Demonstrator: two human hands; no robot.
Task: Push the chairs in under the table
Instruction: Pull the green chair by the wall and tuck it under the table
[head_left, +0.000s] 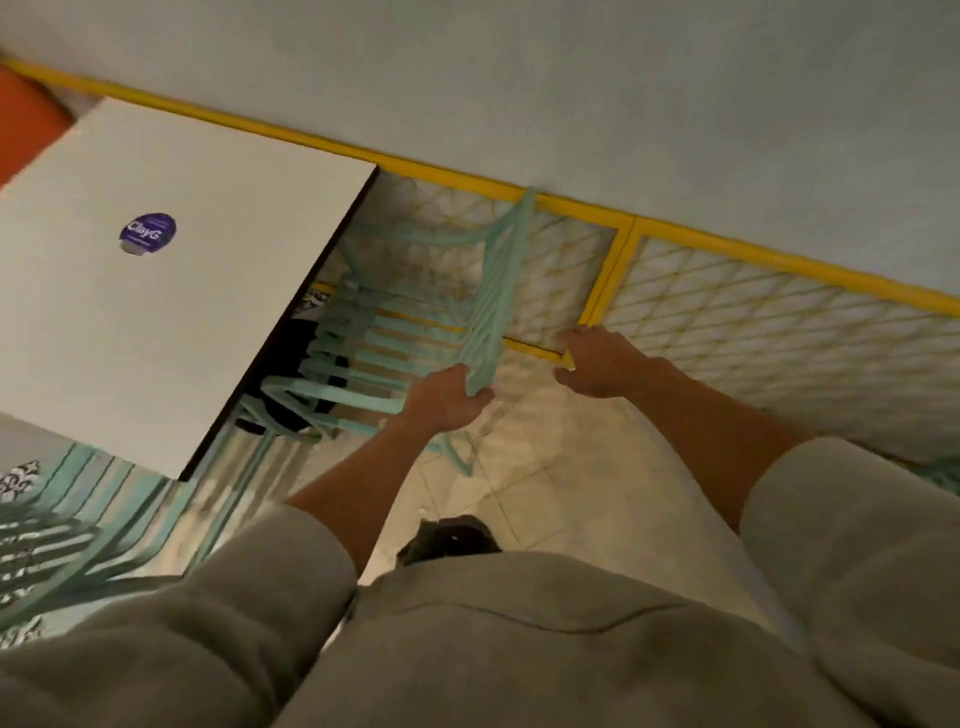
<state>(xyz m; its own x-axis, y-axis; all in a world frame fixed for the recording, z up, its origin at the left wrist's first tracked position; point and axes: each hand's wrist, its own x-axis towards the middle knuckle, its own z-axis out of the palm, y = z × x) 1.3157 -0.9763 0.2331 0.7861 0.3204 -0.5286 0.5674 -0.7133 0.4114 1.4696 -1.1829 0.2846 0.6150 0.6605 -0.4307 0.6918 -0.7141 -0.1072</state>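
Observation:
A mint-green slatted chair (415, 332) stands at the right edge of a white table (218, 291), its seat partly under the tabletop. My left hand (447, 397) is shut on the near end of the chair's backrest. Just right of that backrest, my right hand (597, 364) hovers with spread fingers, holding nothing. A second mint-green chair (78, 530) stands at the table's near edge at the lower left, blurred.
A yellow-framed mesh fence (727, 312) runs along the far side, close behind the chair, below a pale wall. A purple round sticker (147, 232) is on the tabletop. Pale floor tiles (545, 467) lie between me and the chair.

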